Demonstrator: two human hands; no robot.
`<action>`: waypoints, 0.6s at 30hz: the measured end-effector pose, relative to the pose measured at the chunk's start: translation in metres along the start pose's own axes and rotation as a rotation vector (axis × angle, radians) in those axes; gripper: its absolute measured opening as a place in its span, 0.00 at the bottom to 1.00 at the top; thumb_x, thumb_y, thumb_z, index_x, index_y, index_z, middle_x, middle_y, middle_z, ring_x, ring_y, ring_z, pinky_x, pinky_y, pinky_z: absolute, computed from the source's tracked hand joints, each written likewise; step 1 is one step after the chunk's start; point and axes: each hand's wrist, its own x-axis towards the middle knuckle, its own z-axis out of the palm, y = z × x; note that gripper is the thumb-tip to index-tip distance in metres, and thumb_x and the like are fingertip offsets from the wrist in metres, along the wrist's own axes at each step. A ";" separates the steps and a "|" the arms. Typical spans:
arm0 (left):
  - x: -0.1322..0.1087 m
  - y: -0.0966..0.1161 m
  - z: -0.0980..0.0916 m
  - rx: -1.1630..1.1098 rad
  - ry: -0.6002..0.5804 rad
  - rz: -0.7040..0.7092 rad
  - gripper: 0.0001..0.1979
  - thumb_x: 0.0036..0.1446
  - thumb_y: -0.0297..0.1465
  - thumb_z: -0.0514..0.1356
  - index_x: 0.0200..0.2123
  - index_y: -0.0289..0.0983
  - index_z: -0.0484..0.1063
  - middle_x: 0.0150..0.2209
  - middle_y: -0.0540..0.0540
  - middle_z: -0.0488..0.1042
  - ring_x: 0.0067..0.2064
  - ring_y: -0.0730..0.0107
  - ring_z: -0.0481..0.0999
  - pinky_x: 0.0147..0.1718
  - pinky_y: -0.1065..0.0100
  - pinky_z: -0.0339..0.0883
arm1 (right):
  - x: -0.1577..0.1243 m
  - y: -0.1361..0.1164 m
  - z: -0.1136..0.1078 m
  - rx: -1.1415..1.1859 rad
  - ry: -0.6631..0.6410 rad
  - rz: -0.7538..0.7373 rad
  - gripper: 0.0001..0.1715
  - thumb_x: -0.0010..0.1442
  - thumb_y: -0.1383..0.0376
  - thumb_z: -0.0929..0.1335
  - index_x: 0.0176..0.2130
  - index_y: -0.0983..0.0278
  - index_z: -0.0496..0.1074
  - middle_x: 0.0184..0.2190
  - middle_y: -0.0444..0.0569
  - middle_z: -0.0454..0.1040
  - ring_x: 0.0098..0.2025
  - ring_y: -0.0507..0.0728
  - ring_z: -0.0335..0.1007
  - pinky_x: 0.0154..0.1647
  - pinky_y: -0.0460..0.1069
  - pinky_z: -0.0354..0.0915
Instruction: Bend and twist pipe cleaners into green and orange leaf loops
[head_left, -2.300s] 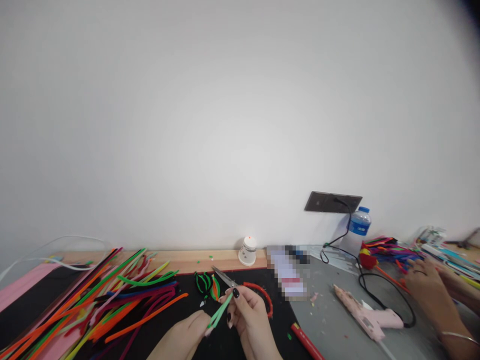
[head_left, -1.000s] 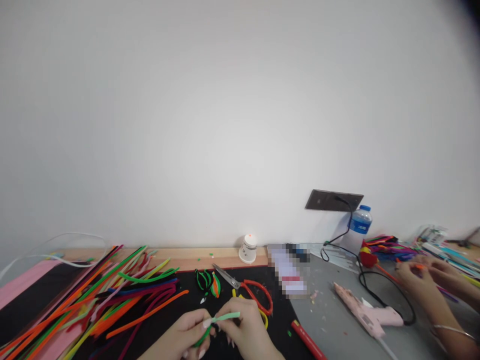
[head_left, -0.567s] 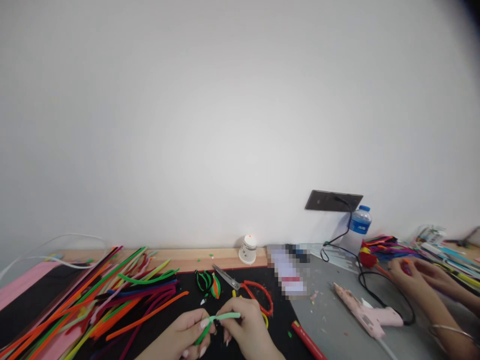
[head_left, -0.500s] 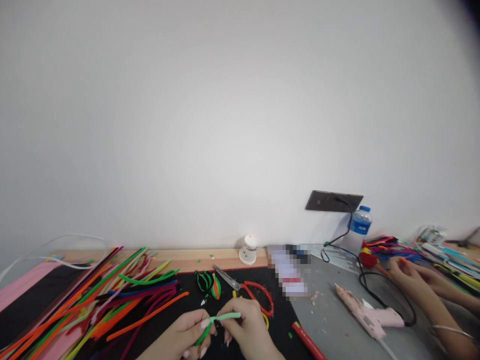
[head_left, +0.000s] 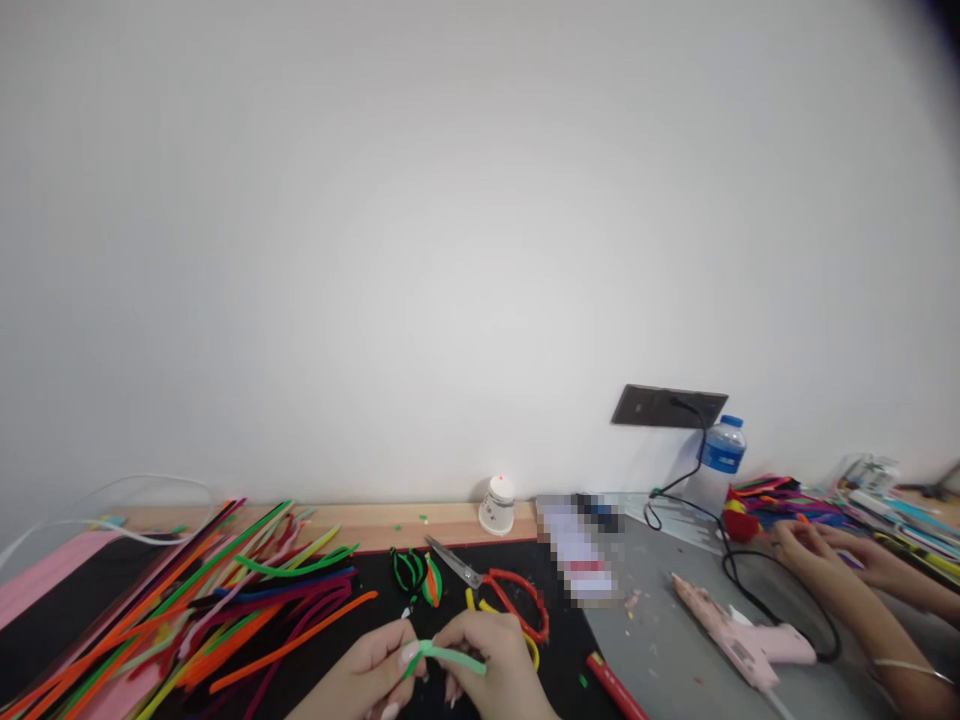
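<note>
Low in the view, my left hand [head_left: 373,672] is closed, pinching a green pipe cleaner [head_left: 454,656] between thumb and fingers. My right hand [head_left: 496,664] grips the same pipe cleaner close by, its light green end angling down across the fingers. Part of the darker green length is hidden in my left hand. Just beyond my hands lie a black-and-green looped piece [head_left: 409,569] and a green-and-orange leaf-shaped piece [head_left: 433,580]. Red-handled scissors [head_left: 517,590] rest on the black mat [head_left: 360,560], with a yellow-handled tool [head_left: 487,606] partly behind my right hand.
Many coloured pipe cleaners [head_left: 225,610] are heaped at left. A white cup [head_left: 496,507] stands upside down by the wall. Rightward are a red pen-like stick [head_left: 616,686], a pink glue gun [head_left: 739,640] with cord, a water bottle [head_left: 720,455] and another person's hands [head_left: 814,555].
The pipe cleaner's light end has swung from pointing level rightward to sloping downward. My hands have shifted slightly. The co-worker's hands have moved a little.
</note>
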 end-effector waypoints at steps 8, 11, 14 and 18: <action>-0.002 -0.002 0.002 0.034 0.026 0.023 0.19 0.46 0.48 0.57 0.23 0.37 0.61 0.11 0.62 0.55 0.10 0.86 0.40 0.08 0.78 0.33 | 0.004 -0.022 -0.008 -0.105 0.056 -0.327 0.04 0.52 0.71 0.66 0.27 0.68 0.73 0.27 0.53 0.74 0.32 0.53 0.71 0.33 0.42 0.64; 0.000 -0.004 0.000 0.085 0.033 0.008 0.20 0.46 0.49 0.57 0.23 0.37 0.61 0.10 0.63 0.54 0.10 0.86 0.40 0.08 0.77 0.32 | 0.005 -0.022 -0.008 -0.111 0.053 -0.342 0.05 0.51 0.73 0.67 0.27 0.68 0.73 0.27 0.52 0.74 0.31 0.52 0.70 0.32 0.42 0.63; 0.001 -0.005 -0.001 0.148 0.034 0.024 0.20 0.46 0.49 0.55 0.23 0.37 0.61 0.10 0.62 0.54 0.09 0.85 0.42 0.09 0.77 0.32 | 0.004 -0.019 -0.005 -0.071 0.053 -0.294 0.05 0.48 0.75 0.68 0.25 0.68 0.73 0.26 0.51 0.74 0.30 0.52 0.70 0.32 0.42 0.63; -0.005 0.002 0.006 0.296 0.032 0.026 0.22 0.46 0.52 0.53 0.23 0.37 0.61 0.11 0.62 0.54 0.12 0.84 0.44 0.10 0.77 0.35 | 0.003 -0.020 -0.004 0.032 0.070 -0.095 0.09 0.43 0.80 0.69 0.21 0.67 0.73 0.24 0.48 0.74 0.28 0.51 0.70 0.31 0.42 0.62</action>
